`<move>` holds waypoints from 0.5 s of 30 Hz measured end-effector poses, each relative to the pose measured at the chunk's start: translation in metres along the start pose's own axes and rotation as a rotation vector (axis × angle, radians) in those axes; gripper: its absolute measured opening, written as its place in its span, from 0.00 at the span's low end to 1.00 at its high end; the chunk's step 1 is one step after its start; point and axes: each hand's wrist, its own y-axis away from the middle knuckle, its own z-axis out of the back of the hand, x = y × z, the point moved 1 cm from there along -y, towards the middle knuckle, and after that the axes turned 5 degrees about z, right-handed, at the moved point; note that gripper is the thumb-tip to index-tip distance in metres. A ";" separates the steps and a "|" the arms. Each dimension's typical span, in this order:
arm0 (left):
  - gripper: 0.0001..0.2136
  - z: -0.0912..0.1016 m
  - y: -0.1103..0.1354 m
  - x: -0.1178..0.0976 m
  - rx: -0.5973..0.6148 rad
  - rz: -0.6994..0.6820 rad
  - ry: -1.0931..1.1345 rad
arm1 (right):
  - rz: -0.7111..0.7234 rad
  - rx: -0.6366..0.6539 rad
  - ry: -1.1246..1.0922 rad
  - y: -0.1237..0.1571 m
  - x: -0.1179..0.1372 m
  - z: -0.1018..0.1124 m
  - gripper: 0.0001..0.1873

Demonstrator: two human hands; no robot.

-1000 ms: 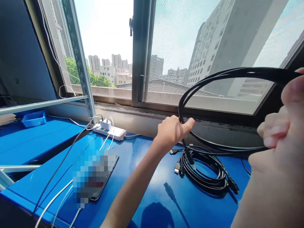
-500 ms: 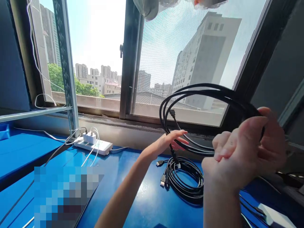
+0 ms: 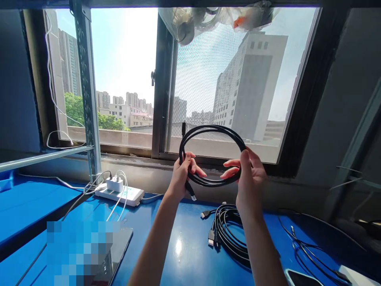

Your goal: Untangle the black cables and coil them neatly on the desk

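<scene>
A black cable [image 3: 217,128] is wound into a round coil and held up in front of the window. My left hand [image 3: 183,171] grips the coil's left side, close to both cable ends; one black plug [image 3: 183,129] points up and the other plug [image 3: 190,190], with a pale tip, hangs down. On the coil's right side my right hand [image 3: 251,169] is closed round the loops, thumb facing me. Below, on the blue table [image 3: 178,262], lies a pile of coiled black cables [image 3: 229,234] with HDMI-like plugs. My right forearm hides part of that pile.
A white power strip [image 3: 135,197] with a charger [image 3: 114,184] stands near a metal shelf post [image 3: 89,99]. A dark flat device [image 3: 122,246] lies at left, partly blurred out. Loose thin cables [image 3: 309,246], a phone [image 3: 300,278] and a white box [image 3: 354,276] lie at right. Plastic bags [image 3: 190,24] hang above.
My left hand has closed on the coil, where its fingers were stretched out before. My right hand has moved left and away from me, and the coil now forms a neater, smaller ring.
</scene>
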 end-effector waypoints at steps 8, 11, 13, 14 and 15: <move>0.08 0.025 0.009 -0.028 -0.009 -0.044 -0.439 | 0.359 0.309 0.312 0.004 0.003 0.002 0.20; 0.10 0.024 0.013 -0.031 -0.014 -0.035 -0.444 | 0.479 0.368 0.354 0.002 0.001 0.002 0.16; 0.13 0.021 0.015 -0.032 0.034 -0.040 -0.449 | 0.481 0.355 0.332 0.002 0.001 0.003 0.14; 0.14 0.020 0.017 -0.032 0.071 -0.036 -0.452 | 0.472 0.342 0.317 0.002 0.001 0.004 0.14; 0.16 0.019 0.018 -0.032 0.109 -0.028 -0.453 | 0.466 0.328 0.307 0.002 0.002 0.004 0.13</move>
